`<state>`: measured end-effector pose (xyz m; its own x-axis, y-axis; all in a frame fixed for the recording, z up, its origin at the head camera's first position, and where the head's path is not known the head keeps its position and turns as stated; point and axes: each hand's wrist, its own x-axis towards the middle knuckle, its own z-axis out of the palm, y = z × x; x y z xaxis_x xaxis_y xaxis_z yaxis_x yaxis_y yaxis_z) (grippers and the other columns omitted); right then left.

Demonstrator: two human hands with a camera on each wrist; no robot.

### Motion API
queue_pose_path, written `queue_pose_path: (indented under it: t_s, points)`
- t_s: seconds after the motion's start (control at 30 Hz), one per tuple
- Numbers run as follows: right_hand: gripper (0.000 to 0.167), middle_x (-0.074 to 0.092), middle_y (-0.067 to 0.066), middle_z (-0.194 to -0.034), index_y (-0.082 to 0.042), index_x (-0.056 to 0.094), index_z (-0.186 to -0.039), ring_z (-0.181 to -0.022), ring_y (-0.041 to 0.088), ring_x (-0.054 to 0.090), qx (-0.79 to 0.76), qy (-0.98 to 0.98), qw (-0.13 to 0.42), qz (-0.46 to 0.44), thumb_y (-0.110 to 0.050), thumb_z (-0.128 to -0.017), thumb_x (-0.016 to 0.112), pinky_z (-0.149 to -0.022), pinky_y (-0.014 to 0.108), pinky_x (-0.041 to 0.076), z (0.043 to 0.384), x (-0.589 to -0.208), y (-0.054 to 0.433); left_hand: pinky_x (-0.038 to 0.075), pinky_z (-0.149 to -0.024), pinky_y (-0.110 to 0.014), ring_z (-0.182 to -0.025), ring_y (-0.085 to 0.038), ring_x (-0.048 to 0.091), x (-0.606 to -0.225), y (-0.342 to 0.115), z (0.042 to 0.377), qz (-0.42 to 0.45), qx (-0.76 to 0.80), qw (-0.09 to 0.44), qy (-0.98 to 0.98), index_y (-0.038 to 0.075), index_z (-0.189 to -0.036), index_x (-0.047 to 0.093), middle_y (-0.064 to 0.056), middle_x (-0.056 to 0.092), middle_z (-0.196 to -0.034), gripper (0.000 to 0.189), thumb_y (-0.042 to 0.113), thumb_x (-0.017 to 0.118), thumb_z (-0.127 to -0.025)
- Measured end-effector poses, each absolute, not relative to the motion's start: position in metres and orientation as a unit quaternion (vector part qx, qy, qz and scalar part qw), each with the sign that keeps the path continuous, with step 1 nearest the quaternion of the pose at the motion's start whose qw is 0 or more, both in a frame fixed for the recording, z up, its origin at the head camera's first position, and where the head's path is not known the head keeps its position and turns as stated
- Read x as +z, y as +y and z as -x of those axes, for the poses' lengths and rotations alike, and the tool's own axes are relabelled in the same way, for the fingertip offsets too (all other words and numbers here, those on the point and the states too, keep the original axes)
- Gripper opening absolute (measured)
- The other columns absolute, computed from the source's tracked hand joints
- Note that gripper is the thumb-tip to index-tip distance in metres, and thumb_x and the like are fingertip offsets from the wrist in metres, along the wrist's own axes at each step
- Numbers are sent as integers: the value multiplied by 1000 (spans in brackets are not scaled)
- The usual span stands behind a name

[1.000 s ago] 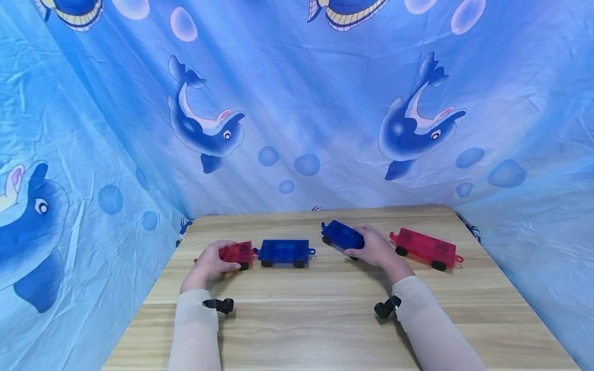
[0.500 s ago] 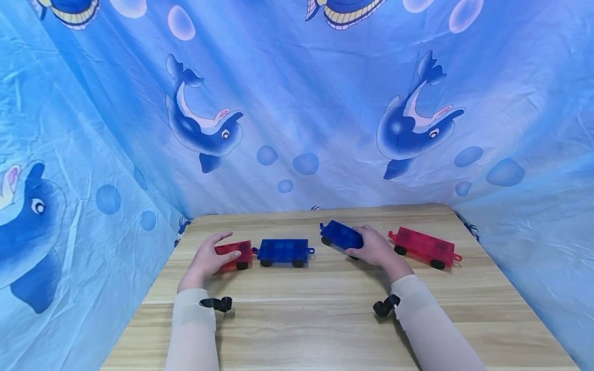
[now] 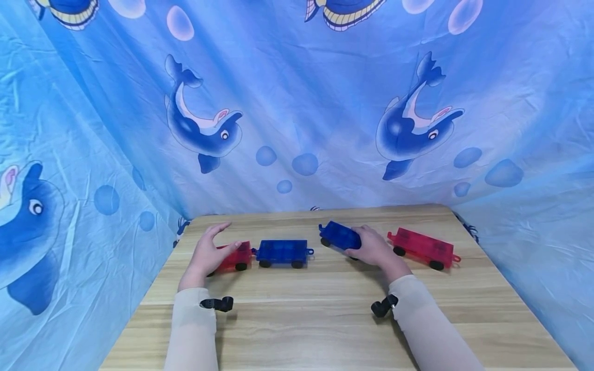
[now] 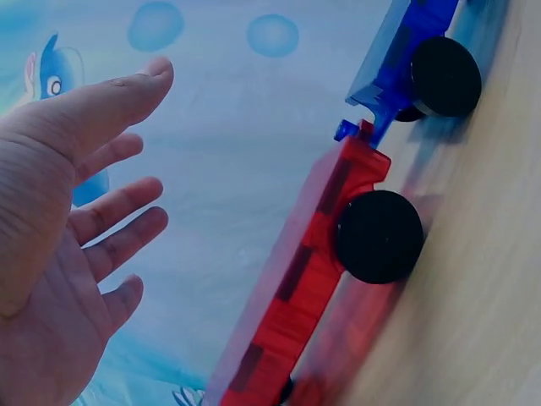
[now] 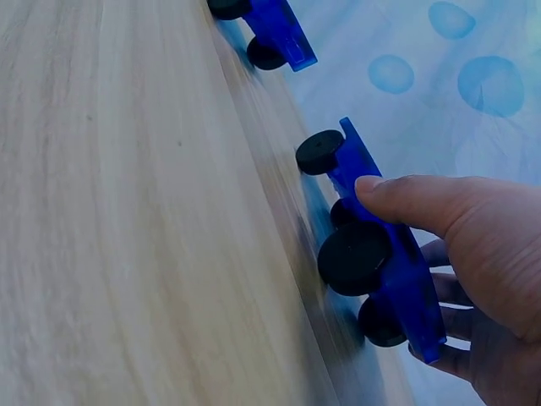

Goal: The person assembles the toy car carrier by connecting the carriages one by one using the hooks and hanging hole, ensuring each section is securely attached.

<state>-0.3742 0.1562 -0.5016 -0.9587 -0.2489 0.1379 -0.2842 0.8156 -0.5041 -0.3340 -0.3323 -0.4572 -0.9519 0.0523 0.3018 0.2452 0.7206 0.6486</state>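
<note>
My left hand hovers above the left red toy train car, fingers spread and holding nothing. In the left wrist view a gap shows between that hand and the car. A hook at the red car's right end joins it to a blue toy train car. To the right, my right hand grips a second blue toy train car by its sides, thumb on the near side and fingers on the far side. The right wrist view shows its black wheels close over the table; it stands at an angle.
Another red toy train car stands at the right, beyond my right hand. The wooden table ends at the back against a blue curtain printed with dolphins, which also hangs along both sides. A small black camera sits on each wrist.
My left hand has let go of the left red train car and lifted away, its fingers spreading. My right hand stays on its blue car, which has hardly moved.
</note>
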Motion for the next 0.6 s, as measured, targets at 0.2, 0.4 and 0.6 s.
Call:
queue_pose_path:
  t_s: [0.2,0.4,0.6]
  points:
    - [85,53,23,-145,-2,48,-154,-128,44,54,287,-948,29,-132,-42,-89,85,-103,66,47,374,-503,153,34,-113,-71,-150,-46,32,-449,-309,336,101,-370,117,-916,21,-157,50,-16,37,-164,77,45,82,-92]
    - [84,55,22,-142,-2,48,-154,-126,42,56,284,-949,32,-130,-40,-89,85,-104,65,48,373,-504,152,36,-113,-69,-150,-42,35,-449,-273,346,136,-374,68,-915,28,-158,47,-10,37,-165,80,47,83,-90]
    - [81,57,20,-140,-3,49,-154,-125,41,56,276,-951,32,-138,-40,-91,83,-103,64,48,373,-505,150,38,-113,-66,-150,-39,36,-459,-243,354,155,-371,51,-914,27,-157,49,-9,39,-164,80,46,85,-89]
